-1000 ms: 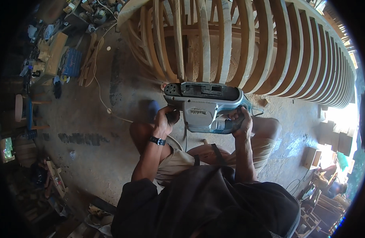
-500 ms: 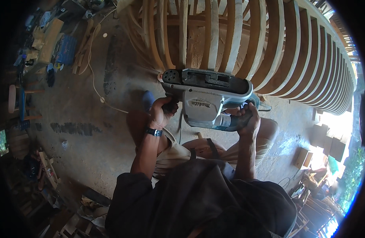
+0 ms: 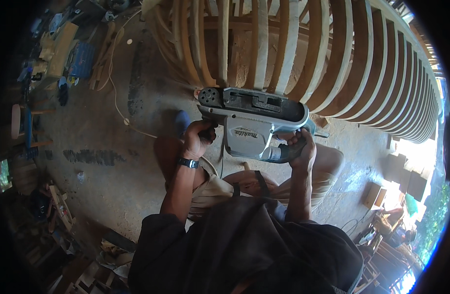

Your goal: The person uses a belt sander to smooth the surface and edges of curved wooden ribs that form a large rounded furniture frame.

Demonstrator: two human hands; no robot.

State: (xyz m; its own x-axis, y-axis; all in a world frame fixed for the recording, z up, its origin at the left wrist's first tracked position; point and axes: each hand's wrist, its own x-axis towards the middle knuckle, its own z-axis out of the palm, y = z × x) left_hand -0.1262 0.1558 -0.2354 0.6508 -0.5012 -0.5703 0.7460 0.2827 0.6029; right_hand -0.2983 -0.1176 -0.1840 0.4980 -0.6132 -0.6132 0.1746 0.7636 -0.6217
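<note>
Both my hands hold a grey and teal belt sander sideways in front of my knees. My left hand is closed round the dark front grip, and my right hand wraps the rear handle. The sander's belt side faces away from me, against or very near the lower ends of the curved wooden ribs; whether it touches them I cannot tell. These ribs belong to a large rounded wooden frame that runs off to the right.
A pale cord runs over the concrete floor at the left. Beyond it lie a blue case and wooden pieces. A small wooden box stands at the right, near stacked offcuts. A blue shoe shows beside my left hand.
The sander has tipped slightly and shifted a little to the left, showing more of its belt side. Both hands have kept their grip and moved with it.
</note>
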